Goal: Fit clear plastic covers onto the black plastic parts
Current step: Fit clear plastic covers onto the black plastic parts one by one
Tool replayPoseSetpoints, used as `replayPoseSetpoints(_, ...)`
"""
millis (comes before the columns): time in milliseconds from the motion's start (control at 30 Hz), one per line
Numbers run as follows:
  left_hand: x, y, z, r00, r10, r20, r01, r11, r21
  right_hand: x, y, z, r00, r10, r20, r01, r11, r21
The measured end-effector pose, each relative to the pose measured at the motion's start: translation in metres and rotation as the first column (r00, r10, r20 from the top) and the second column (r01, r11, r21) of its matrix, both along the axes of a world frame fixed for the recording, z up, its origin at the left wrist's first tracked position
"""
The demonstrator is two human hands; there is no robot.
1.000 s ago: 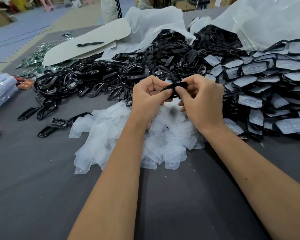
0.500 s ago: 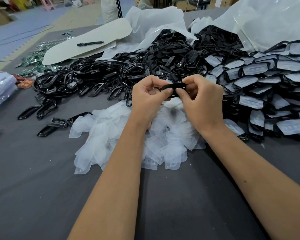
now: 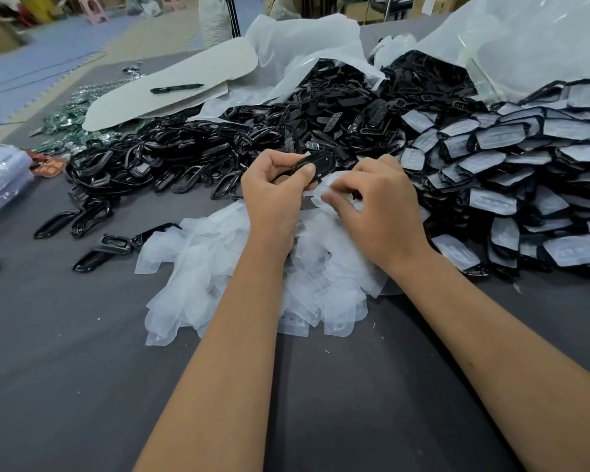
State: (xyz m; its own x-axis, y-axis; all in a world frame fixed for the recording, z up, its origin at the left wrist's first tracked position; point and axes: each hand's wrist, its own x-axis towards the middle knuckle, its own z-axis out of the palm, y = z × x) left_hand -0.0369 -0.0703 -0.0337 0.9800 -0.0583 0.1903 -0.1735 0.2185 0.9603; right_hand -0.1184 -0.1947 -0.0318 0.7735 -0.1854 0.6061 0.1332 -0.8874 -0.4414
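We see both bare forearms reaching forward from the bottom edge over the dark grey cloth-covered table (image 3: pixel 82 386), the wrists meeting above the loose heap of translucent white plastic covers (image 3: pixel 218 267). The left hand (image 3: pixel 273 195) is raised a little off that heap, its fingers curled and its thumb pressed across a glossy black oblong plastic part (image 3: pixel 315 163), which it grips by the near end so that the rest of the part juts up and to the right, past the fingertips. The right hand (image 3: pixel 378 206) sits just beside it, lower and to the right, back of the hand towards us, with the fingers bent down into the top of the heap. They seem to pinch one thin clear plastic cover (image 3: pixel 327 187) at the crest of the pile, though the knuckles hide the exact hold. That cover lies just under the black part and we cannot tell whether the two touch.

Behind the hands a wide spread of bare shiny black plastic frames (image 3: pixel 171 165) runs across the table to the left. To the right rises a stack of black parts already fitted with clear covers (image 3: pixel 511 172). Further back a black marker pen (image 3: pixel 177 88) lies on a pale rounded cardboard sheet (image 3: pixel 184 76), beside crumpled white plastic bags (image 3: pixel 304 49).
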Motion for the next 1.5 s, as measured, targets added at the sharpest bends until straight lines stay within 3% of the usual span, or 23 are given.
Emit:
replayPoseSetpoints(100, -0.001, 0.001, 0.001, 1.0, -0.017, -0.002, 0.017, 1.0, -0.012, -0.002, 0.0, 0.002, 0.983, 0.062, 0.17, -0.107, 0.958, 0.266)
replayPoseSetpoints(200, -0.003, 0.002, 0.002, 0.999, -0.044, 0.006, 0.044, 0.999, -0.008, -0.002, -0.004, 0.001, 0.977, 0.149, 0.154, -0.205, 0.855, 0.475)
replayPoseSetpoints(400, -0.004, 0.003, 0.002, 0.995, -0.095, -0.015, 0.095, 0.995, 0.02, 0.001, -0.012, -0.001, 0.953, 0.26, 0.154, -0.285, 0.603, 0.745)
replayPoseSetpoints(500, -0.004, 0.002, 0.003, 0.992, -0.124, -0.021, 0.124, 0.992, 0.029, 0.0, -0.011, 0.0, 0.955, 0.26, 0.142, -0.267, 0.549, 0.792)
replayPoseSetpoints(800, -0.004, 0.001, 0.002, 0.985, -0.17, 0.016, 0.168, 0.982, 0.091, 0.002, -0.012, 0.0, 0.982, 0.079, 0.173, -0.189, 0.511, 0.839)
replayPoseSetpoints(1000, -0.003, 0.0, 0.001, 0.981, -0.193, 0.034, 0.189, 0.977, 0.096, 0.005, -0.014, -0.002, 0.985, -0.012, 0.172, -0.132, 0.589, 0.797)
replayPoseSetpoints(1300, -0.001, -0.003, -0.003, 0.981, -0.188, 0.049, 0.18, 0.976, 0.124, 0.004, -0.013, -0.001, 0.977, -0.063, 0.206, -0.128, 0.6, 0.789)
replayPoseSetpoints(1500, -0.001, -0.004, -0.004, 0.981, -0.184, 0.067, 0.175, 0.977, 0.121, 0.003, -0.012, -0.003, 0.975, -0.056, 0.214, -0.122, 0.671, 0.732)
